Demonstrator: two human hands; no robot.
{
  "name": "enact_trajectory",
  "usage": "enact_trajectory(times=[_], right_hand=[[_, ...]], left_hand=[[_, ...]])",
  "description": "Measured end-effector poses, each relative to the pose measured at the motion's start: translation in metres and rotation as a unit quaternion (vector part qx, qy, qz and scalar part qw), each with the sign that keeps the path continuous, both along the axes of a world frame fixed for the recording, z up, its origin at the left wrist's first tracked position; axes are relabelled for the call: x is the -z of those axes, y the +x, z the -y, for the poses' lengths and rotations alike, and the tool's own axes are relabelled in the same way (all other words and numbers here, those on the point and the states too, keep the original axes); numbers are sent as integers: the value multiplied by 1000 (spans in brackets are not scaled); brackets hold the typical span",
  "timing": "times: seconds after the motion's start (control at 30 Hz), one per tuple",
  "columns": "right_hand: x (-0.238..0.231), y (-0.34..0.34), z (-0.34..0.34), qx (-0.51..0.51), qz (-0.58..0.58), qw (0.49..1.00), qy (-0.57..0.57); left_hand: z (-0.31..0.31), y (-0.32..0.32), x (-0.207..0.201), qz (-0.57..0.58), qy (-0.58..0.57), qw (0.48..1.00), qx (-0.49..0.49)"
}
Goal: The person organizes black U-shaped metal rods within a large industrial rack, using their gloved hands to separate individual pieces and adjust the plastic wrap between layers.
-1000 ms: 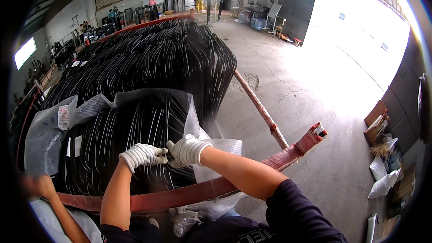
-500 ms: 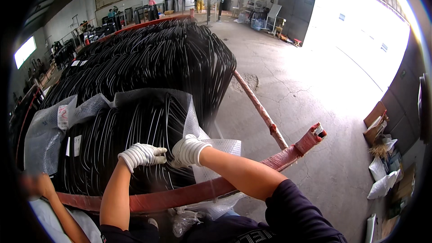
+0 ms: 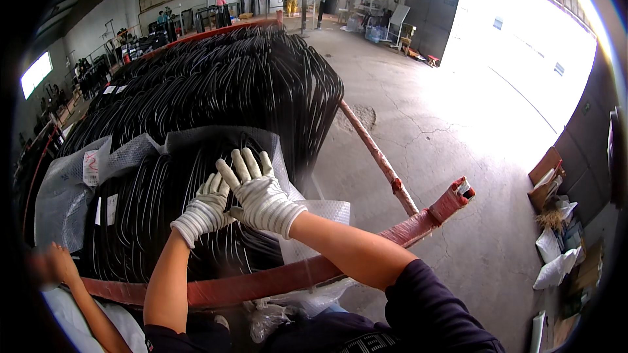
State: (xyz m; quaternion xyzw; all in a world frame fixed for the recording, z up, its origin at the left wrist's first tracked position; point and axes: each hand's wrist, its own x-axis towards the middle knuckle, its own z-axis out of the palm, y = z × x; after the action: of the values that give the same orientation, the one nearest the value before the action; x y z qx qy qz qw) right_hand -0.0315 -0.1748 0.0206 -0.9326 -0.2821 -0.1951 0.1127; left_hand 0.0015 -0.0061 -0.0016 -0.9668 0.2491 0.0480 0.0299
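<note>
My right hand (image 3: 260, 195), in a white striped knit glove, lies over the nearest stack of black looped strips (image 3: 140, 209) with its fingers stretched out and spread. Beside it, partly under its thumb side, my left hand (image 3: 206, 209) wears a matching glove; its fingers are extended as well. Both palms face down, and neither hand grips a strip. A sheet of bubble wrap (image 3: 62, 202) lines the far edge and both sides of this stack. Along the near side, below my wrists, runs a red wrapped rail (image 3: 261, 285).
More black loops (image 3: 216, 85) are stacked behind. A pinkish wrapped bar (image 3: 376, 153) slants along the right side. At lower left another person's hand (image 3: 63, 265) is near the bubble wrap. White sacks (image 3: 559, 265) lie by the right wall; a fan (image 3: 304, 0) stands far back.
Both hands have opened from curled fingers to flat, spread ones over the strips. My right hand has moved up and left, now overlapping the left.
</note>
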Motion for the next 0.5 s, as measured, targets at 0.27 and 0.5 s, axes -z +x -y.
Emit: enact_trajectory(times=[0.27, 0.5], right_hand=[[-17, 2, 1, -33, -299, 927, -223], [-25, -13, -9, -218, -216, 951, -43]], left_hand=[[11, -2, -17, 199, -233, 950, 54], [1, -22, -13, 88, -347, 927, 113]])
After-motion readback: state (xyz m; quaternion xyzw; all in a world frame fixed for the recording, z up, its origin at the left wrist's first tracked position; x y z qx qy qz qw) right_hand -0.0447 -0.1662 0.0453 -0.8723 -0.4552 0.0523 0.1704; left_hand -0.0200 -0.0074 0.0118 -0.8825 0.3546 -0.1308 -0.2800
